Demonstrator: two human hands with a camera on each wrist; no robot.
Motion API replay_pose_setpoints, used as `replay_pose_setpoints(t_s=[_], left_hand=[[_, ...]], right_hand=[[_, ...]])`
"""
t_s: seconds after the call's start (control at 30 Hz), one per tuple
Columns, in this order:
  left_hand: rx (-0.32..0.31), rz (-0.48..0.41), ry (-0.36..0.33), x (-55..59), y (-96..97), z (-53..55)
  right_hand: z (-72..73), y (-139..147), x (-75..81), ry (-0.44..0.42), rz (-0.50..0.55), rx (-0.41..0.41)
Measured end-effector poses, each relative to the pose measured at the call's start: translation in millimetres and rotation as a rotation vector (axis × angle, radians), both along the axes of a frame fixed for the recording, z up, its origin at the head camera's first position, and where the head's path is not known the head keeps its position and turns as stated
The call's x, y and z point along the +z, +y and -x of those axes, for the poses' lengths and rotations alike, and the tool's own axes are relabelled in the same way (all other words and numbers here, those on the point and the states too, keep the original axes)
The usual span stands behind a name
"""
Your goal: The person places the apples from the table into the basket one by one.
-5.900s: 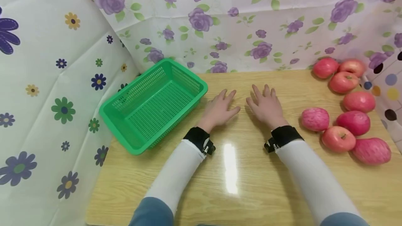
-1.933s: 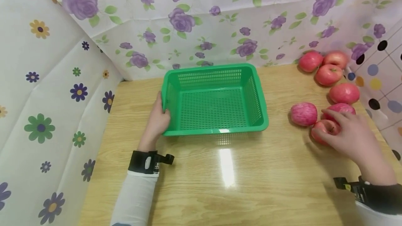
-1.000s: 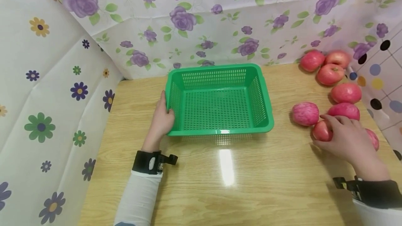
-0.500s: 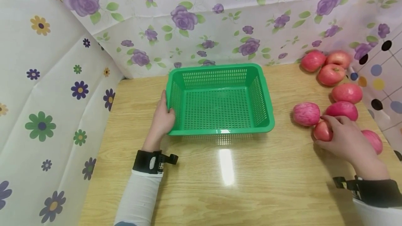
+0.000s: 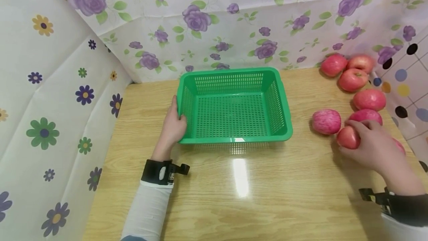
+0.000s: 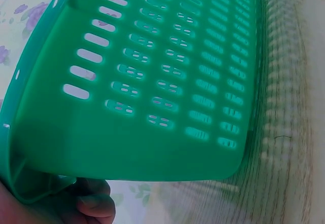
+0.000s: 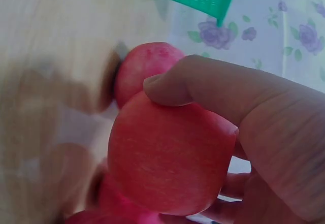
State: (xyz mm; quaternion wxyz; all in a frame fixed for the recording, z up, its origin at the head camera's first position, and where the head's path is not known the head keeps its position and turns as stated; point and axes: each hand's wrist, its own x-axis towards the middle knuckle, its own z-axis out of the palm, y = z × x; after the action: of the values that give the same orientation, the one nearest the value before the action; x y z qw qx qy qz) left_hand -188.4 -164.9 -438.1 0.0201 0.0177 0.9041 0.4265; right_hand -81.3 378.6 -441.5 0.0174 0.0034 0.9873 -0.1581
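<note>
Apple (image 5: 348, 137) pinched in my right hand (image 5: 372, 146), green basket (image 5: 214, 141) off to its left, long axis sideways, my left hand (image 5: 174, 127) gripping the far end.

Purple-flowered sheet (image 5: 230, 25) behind a wooden table (image 5: 284, 189)

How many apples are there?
8: three apples at the back, one in front, one in the right hand, one just beyond it, one nearest the basket, one mostly hidden by the hand. More may be hidden.
</note>
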Motion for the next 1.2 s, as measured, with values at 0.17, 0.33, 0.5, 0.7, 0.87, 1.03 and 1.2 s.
replay_pose_setpoints(t_s=[0.17,0.33,0.5,0.7,0.87,1.03,1.2], left_hand=[[0.0,0.007,-0.005,-0.3,0.9,-0.2],[0.008,0.028,-0.016,-0.1,1.0,-1.1],[0.015,0.065,-0.012,-0.2,1.4,-0.1],[0.016,0.116,-0.008,0.2,1.6,0.8],[0.019,0.151,-0.012,1.5,1.6,1.0],[0.028,0.171,-0.032,3.6,2.7,-0.2],[0.026,0.186,-0.033,3.8,2.8,-0.7]], right_hand=[[0.5,-3,10.3,0.078,0.025,0.008],[7.4,-11,22.9,0.068,0.057,0.012],[23.5,-29,41.1,0.056,0.084,0.028],[45.3,-56,61.5,0.094,0.131,0.102],[64.9,-79,69.4,0.12,0.176,0.176],[83.6,-104,74.3,0.114,0.202,0.227],[100.5,-132,78.0,0.107,0.187,0.267]])
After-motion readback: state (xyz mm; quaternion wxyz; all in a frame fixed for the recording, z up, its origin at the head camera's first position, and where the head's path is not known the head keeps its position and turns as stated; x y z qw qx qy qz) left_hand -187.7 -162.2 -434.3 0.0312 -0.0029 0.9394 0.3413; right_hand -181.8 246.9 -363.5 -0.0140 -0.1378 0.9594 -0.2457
